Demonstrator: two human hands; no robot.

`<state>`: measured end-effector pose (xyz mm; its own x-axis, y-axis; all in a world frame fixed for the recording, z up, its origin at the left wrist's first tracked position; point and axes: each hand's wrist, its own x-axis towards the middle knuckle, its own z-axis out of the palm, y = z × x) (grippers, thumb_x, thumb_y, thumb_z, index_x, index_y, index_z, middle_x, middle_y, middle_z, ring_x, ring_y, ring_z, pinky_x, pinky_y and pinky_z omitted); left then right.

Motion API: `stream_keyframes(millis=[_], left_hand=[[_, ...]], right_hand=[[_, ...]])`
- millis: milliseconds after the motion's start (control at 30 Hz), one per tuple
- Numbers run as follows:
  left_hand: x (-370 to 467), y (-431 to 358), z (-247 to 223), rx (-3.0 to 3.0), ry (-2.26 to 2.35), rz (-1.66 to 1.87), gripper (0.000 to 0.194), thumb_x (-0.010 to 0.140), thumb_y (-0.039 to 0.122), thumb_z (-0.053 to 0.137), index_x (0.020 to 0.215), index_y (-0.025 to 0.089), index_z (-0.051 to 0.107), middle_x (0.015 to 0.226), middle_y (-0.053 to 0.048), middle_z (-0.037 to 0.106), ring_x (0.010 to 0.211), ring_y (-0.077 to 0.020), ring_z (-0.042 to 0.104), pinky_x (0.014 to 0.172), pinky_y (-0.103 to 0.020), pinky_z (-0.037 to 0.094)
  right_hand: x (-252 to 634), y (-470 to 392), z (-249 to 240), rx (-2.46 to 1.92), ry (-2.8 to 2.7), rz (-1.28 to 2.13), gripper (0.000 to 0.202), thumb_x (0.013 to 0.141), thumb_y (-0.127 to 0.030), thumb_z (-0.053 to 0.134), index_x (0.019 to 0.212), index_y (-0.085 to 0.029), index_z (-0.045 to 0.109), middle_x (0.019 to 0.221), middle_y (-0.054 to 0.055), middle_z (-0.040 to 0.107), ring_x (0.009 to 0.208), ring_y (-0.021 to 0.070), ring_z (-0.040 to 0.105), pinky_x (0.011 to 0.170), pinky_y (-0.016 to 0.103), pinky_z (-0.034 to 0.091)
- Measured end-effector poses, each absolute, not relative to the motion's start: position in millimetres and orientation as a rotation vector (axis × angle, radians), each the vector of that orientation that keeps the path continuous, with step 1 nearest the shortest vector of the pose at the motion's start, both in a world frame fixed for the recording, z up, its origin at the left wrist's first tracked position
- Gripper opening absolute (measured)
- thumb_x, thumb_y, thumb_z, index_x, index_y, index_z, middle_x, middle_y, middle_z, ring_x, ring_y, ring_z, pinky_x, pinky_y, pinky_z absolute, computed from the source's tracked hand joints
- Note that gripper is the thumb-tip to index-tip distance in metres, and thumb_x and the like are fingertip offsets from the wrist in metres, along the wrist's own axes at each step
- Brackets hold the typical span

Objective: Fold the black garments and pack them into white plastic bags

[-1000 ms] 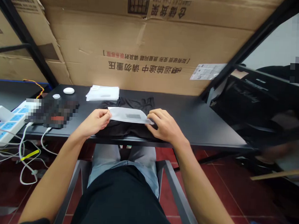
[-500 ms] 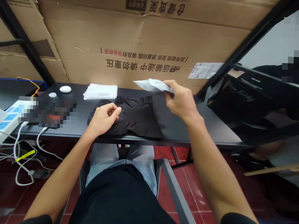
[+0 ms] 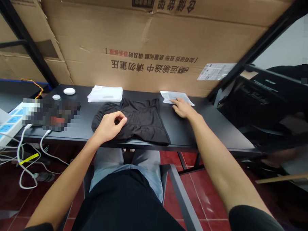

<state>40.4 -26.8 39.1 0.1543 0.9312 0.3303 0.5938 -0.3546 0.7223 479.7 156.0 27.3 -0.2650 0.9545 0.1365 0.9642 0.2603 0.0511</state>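
Your hands are apart; your right hand [image 3: 183,109], fingers spread, touches the flat, whitish plastic packet [image 3: 173,95], its long axis sideways beneath them; your left hand [image 3: 109,125], farther from it, curls over the black fabric garment [image 3: 147,120]; whether its fingertips meet, I cannot tell.

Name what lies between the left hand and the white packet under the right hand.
The head view shows black cloth over most of that stretch from the left hand, then dark tabletop before the white packet.

A workroom is being suggested by printed cardboard [image 3: 152,35] behind the desk [image 3: 214,131] and a power strip [image 3: 5,127] near its left edge.
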Motion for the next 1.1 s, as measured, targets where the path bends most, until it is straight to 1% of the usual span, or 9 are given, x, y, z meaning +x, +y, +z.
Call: stream_keyframes(millis=[100,233,300,400,567,767,900,1000,1100], left_hand=[[38,-26,41,2.022,1.445,1.064,0.027,0.106,0.045,0.066,0.094,0.024,0.077,0.102,-0.005,0.086,0.101,-0.0255,0.078,0.098,-0.036,0.058],[26,-7,54,2.076,1.486,1.074,0.019,0.104,0.038,0.068,0.101,0.024,0.081,0.104,-0.007,0.086,0.099,-0.0260,0.079,0.093,-0.036,0.059],[21,16,64,2.140,1.535,1.033,0.017,0.103,0.034,0.071,0.107,0.022,0.083,0.109,-0.009,0.087,0.102,-0.0271,0.080,0.094,-0.037,0.059],[20,60,75,2.218,1.645,0.941,0.021,0.101,0.031,0.077,0.117,0.020,0.085,0.114,-0.012,0.088,0.103,-0.0287,0.080,0.101,-0.040,0.059],[31,125,72,2.274,1.788,0.747,0.025,0.097,0.038,0.086,0.114,0.020,0.088,0.123,-0.016,0.088,0.115,-0.0334,0.079,0.112,-0.044,0.056],[31,147,56,2.312,1.749,0.719,0.017,0.092,0.024,0.085,0.109,0.020,0.087,0.118,-0.014,0.088,0.111,-0.0300,0.078,0.111,-0.043,0.058],[28,149,53,2.354,1.674,0.777,0.029,0.092,0.015,0.078,0.120,0.023,0.086,0.117,-0.010,0.087,0.107,-0.0276,0.079,0.110,-0.043,0.060],[26,147,54,2.389,1.614,0.830,0.033,0.092,0.014,0.075,0.122,0.021,0.086,0.114,-0.010,0.085,0.107,-0.0284,0.079,0.109,-0.043,0.061],[23,140,55,2.442,1.491,0.899,0.039,0.090,0.012,0.069,0.123,0.019,0.088,0.112,-0.010,0.083,0.101,-0.0262,0.078,0.106,-0.042,0.064]], right_hand=[[480,165,28,-1.839,-2.386,-0.145,0.059,0.112,-0.037,0.049,0.166,-0.019,0.066,0.170,0.028,0.062,0.156,0.0480,0.057,0.118,0.078,0.052],[474,170,38,-1.716,-2.354,-0.169,0.053,0.117,-0.043,0.053,0.151,-0.009,0.076,0.158,0.033,0.069,0.145,0.0420,0.064,0.122,0.065,0.051],[462,169,48,-1.643,-2.352,-0.167,0.052,0.118,-0.040,0.051,0.150,-0.007,0.076,0.157,0.030,0.072,0.145,0.0384,0.066,0.125,0.056,0.050],[432,168,63,-1.516,-2.359,-0.080,0.050,0.118,-0.043,0.053,0.148,-0.013,0.079,0.148,0.022,0.081,0.138,0.0353,0.074,0.123,0.047,0.054],[386,165,76,-1.402,-2.459,0.049,0.047,0.112,-0.050,0.068,0.141,-0.017,0.086,0.139,0.020,0.085,0.123,0.0352,0.080,0.115,0.047,0.060],[381,164,68,-1.413,-2.417,0.014,0.025,0.102,-0.027,0.072,0.119,-0.018,0.090,0.115,0.014,0.087,0.107,0.0305,0.079,0.102,0.042,0.062],[387,161,60,-1.357,-2.251,0.079,0.013,0.094,-0.025,0.075,0.101,-0.023,0.086,0.100,0.011,0.085,0.098,0.0317,0.077,0.097,0.047,0.063],[389,154,55,-1.304,-2.139,0.124,0.006,0.091,-0.025,0.076,0.094,-0.025,0.081,0.097,0.010,0.083,0.097,0.0325,0.077,0.099,0.050,0.064],[391,138,53,-1.242,-2.050,0.187,0.006,0.092,-0.029,0.076,0.096,-0.026,0.078,0.103,0.010,0.085,0.102,0.0333,0.078,0.101,0.053,0.065]])
